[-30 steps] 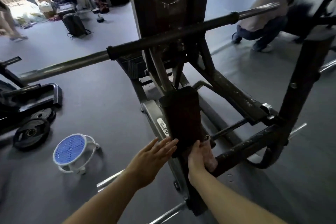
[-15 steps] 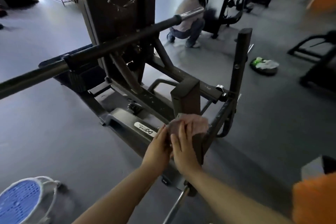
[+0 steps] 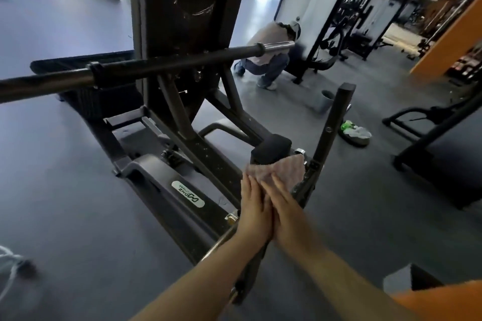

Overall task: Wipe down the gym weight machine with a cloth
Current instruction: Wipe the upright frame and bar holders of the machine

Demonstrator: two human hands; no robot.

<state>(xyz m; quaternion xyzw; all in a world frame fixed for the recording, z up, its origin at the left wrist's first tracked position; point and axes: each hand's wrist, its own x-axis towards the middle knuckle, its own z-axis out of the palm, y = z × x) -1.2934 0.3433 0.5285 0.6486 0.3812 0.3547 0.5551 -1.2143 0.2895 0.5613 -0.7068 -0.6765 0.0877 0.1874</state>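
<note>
Grey rubber flooring (image 3: pixel 65 216) covered the gym, with racks of further equipment ranged along the far right. We noted the left hand (image 3: pixel 254 207) and the right hand (image 3: pixel 283 203) laid side by side, forearms extended forward and converging, fingers straight and flat. Neither grip closed round anything; both pressed the cloth (image 3: pixel 276 169) against the upright post (image 3: pixel 270 150) of the weight machine (image 3: pixel 182 41). The cloth was pinkish, crumpled, and draped over the near face of the post just below its dark capped top. The machine frame was black, scuffed and dusty, with a long bar (image 3: pixel 146 66) crossing it. A crouching person (image 3: pixel 268 57) worked on the floor behind.
</note>
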